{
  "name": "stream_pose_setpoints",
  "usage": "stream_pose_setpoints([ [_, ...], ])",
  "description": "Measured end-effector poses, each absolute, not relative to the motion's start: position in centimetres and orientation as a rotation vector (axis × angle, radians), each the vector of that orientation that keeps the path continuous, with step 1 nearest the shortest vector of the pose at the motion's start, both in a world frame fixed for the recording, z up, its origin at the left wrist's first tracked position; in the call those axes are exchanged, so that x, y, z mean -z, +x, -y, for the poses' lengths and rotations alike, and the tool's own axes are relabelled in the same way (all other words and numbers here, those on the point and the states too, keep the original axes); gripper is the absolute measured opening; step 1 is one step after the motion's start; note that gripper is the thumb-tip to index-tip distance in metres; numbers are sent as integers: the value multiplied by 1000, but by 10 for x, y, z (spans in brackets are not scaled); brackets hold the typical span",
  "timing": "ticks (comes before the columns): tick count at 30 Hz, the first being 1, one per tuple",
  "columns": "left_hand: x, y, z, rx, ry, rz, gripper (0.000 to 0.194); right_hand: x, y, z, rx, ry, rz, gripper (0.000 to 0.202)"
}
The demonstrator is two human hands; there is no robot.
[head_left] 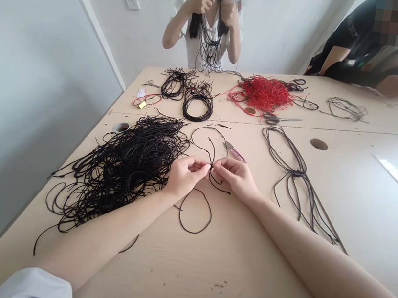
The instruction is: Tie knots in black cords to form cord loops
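Across most of the frame: one pale desk (240, 273), bearing the goods. Left of centre: one heap of black cords (127, 158), tangled, single strands hard to trace. Upper right: one co-worker (349, 52), cut off by the frame edge; the strands at those fingers blurred. Centre: one thin black cord (212, 160), looped above the hands. By my reckoning very light, limp but springy enough to hold a curve, hardly fragile, perhaps slick; best taken close on either side of its dark crossing, loops left free. Same place: left hand (189, 172) and right hand (236, 174), each grip a fingertip pinch on that cord. Just beyond the right hand: one pair of snips (235, 151). Smallest: the crossing, mostly covered by fingertips; knotted or not, I cannot tell. Lower loop: ownership unclear.
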State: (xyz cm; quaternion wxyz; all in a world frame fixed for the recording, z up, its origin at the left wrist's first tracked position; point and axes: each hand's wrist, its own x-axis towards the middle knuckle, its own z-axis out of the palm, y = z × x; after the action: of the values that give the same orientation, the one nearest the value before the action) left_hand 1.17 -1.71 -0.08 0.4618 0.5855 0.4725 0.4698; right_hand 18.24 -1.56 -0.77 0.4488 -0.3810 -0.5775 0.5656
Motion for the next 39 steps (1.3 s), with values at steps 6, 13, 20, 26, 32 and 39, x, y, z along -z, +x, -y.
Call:
stream_pose_setpoints([
  [6,-2,9,12,-991,1150,-1049,27,7,184,13,-1440,-890,1429,29],
  [13,-3,9,14,-994,1151,-1049,27,9,184,12,-1440,-883,1424,29],
  [20,1,12,19,-1068,1375,-1084,24,10,183,13,-1436,-972,1417,31],
  [26,1,11,20,-1097,1502,-1196,17,6,181,17,-1394,-1019,1455,28],
  [32,3,11,15,-1083,1310,-1175,19,6,181,16,-1406,-1020,1473,31],
  [39,-2,8,11,-979,1189,-1074,23,8,183,14,-1408,-943,1476,33],
])
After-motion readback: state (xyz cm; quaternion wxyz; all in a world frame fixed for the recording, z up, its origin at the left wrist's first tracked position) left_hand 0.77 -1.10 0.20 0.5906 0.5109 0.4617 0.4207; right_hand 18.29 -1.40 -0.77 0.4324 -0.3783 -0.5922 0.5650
